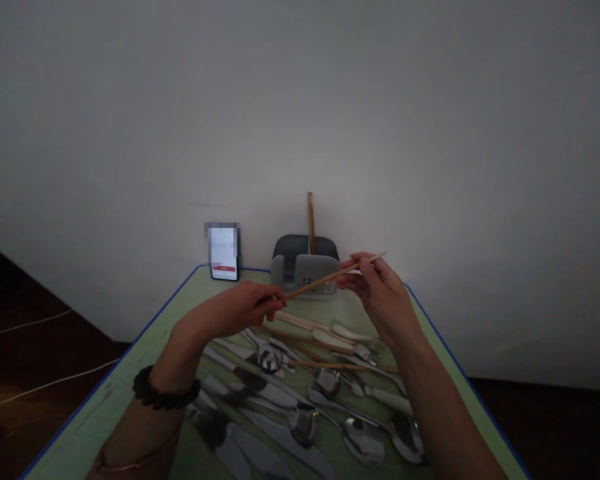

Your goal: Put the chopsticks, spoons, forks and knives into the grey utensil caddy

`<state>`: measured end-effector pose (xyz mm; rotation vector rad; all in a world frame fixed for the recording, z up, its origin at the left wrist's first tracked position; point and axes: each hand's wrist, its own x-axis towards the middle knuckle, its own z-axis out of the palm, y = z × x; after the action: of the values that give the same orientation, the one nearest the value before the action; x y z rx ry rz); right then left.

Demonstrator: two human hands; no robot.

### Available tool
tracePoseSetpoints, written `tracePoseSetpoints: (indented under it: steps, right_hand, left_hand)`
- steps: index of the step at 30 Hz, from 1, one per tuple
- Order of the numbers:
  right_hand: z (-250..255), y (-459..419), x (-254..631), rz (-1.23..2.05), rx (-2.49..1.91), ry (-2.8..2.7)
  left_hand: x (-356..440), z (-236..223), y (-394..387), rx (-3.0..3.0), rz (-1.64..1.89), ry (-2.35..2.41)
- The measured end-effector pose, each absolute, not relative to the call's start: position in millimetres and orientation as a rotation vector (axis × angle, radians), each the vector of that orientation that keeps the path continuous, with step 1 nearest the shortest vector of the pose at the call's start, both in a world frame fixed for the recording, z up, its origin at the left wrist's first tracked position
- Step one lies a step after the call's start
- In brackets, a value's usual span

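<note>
Wooden chopstick (313,285), pinched by left hand (253,303) and right hand (380,283); grey holder (307,267) at twelve o'clock, metal spoon (304,423) at six.

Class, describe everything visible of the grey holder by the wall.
The grey holder looks like plastic, with a rounded, light front, notched left of centre and bearing small dark slots, and a darker back. It stands upright on the green table, near the wall. Wooden-looking chopsticks stand in it. The right hand and a held stick partly hide it; contact is unclear.
</note>
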<state>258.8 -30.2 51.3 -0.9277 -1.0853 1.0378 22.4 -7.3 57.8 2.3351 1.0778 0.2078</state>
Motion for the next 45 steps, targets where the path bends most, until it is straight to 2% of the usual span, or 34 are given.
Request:
tracePoseSetpoints:
  steps: [12, 29, 45]
  right_hand:
    - [48, -33, 258, 1.144, -0.937, -1.23]
    - [50, -34, 258, 1.104, -1.007, -1.271]
    - [47, -32, 246, 1.073, -1.02, -1.035]
  left_hand:
    - [6, 59, -3, 2.335, 0.27, 1.171]
    - [5, 60, 1, 2.457, 0.378, 1.161]
    - [12, 61, -1, 2.534, 0.579, 1.203]
